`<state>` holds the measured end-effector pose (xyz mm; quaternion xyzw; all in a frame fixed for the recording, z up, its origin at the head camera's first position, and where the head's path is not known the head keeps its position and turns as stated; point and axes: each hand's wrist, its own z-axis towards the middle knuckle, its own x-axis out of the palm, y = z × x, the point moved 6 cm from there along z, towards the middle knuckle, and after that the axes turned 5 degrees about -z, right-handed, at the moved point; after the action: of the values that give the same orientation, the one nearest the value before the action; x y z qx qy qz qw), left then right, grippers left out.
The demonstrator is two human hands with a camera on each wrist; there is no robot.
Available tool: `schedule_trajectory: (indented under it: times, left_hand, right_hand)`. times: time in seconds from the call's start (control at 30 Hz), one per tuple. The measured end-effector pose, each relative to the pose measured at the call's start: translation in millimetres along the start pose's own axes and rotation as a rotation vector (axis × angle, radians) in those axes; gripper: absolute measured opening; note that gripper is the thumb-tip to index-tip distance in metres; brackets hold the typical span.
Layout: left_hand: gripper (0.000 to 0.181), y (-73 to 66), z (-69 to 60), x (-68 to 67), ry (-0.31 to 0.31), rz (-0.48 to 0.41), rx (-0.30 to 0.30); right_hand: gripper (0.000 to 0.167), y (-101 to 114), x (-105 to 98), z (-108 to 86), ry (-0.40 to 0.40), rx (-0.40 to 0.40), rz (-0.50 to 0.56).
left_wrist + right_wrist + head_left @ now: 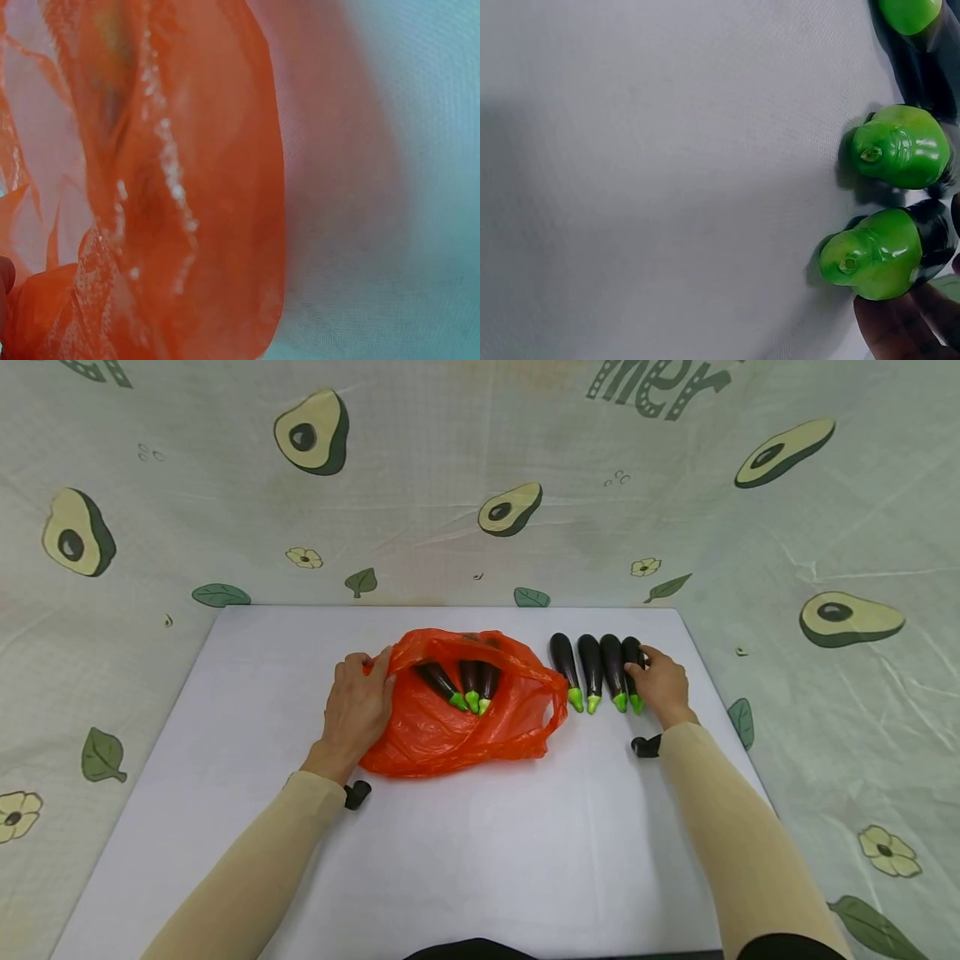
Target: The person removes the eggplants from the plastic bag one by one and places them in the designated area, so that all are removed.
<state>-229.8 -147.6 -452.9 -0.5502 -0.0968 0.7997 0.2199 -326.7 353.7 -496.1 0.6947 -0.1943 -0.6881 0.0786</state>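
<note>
An orange-red plastic bag (pixel 442 747) lies on the table, its mouth spread so that three dark eggplants (pixel 469 675) with green stem ends show inside. My left hand (pixel 358 702) pinches the left edge of the bag's mouth; in the left wrist view the bag (pixel 217 180) fills much of the picture and only a fingertip shows. To the right of the bag several eggplants lie side by side in a row. My right hand (pixel 662 687) grips the rightmost eggplant (pixel 634 683), thumb on one side and fingers on the other. Its green stem end (pixel 885 255) faces the right wrist camera.
The white tabletop (pixel 487 860) carries the bag and the row. Beside the held eggplant lie its row neighbours, among them one eggplant (pixel 612 668) very close to it. A cloth printed with avocados (pixel 311 433) hangs behind and around the table.
</note>
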Motion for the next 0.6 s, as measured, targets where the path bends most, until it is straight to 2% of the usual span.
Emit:
schedule_trajectory:
  times: [0.2,0.3,0.4,0.6]
  left_hand:
    - [0.052,-0.4,0.4,-0.3,0.001,0.007,0.002]
    - [0.052,-1.0,0.6,-0.7,0.001,0.019,0.008]
    - [0.051,-1.8,1.4,-2.4,-0.005,0.029,0.019]
    - [0.05,-0.9,3.1,-4.9,-0.013,0.027,0.02]
  right_hand:
    - [0.059,7,-6,-3.1,-0.053,0.001,-0.008]
    - [0.057,23,-13,-9.3,-0.122,-0.047,0.015]
    - [0.053,52,-23,-21.4,-0.204,-0.141,0.057]
    - [0.046,139,-43,-62.7,-0.299,-0.339,0.124]
